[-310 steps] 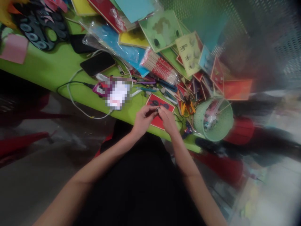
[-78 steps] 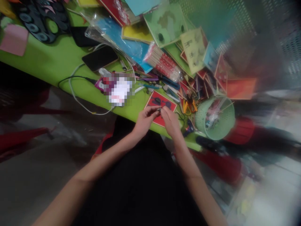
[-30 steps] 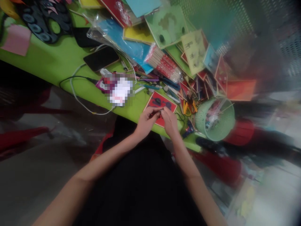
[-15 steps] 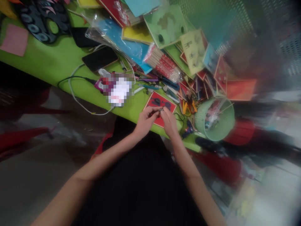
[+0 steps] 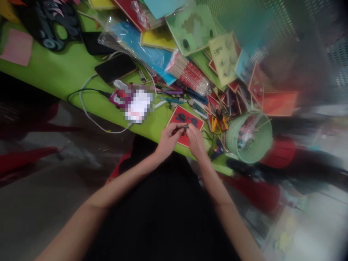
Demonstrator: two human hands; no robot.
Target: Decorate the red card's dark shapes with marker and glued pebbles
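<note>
My left hand (image 5: 169, 137) and my right hand (image 5: 196, 139) meet above the near edge of the green table. Between their closed fingertips they pinch a small dark piece (image 5: 185, 127), too small to name. Beneath them lies a red card (image 5: 183, 110) with a pale border and dark shapes on it; the hands cover part of its lower half. Just to the right are orange-handled scissors (image 5: 219, 124) and a dark blue glue gun (image 5: 217, 149) with a black cord.
A green perforated basket (image 5: 231, 139) stands at the table's right end. Behind the hands lie pens, a wrapped bundle of sticks (image 5: 189, 72) and several coloured cards. To the left are a phone (image 5: 115, 68), a white cable (image 5: 87, 116) and a pink paper (image 5: 17, 47).
The fingertips have shifted very slightly around the small dark piece. Both hands stay in the same place over the red card.
</note>
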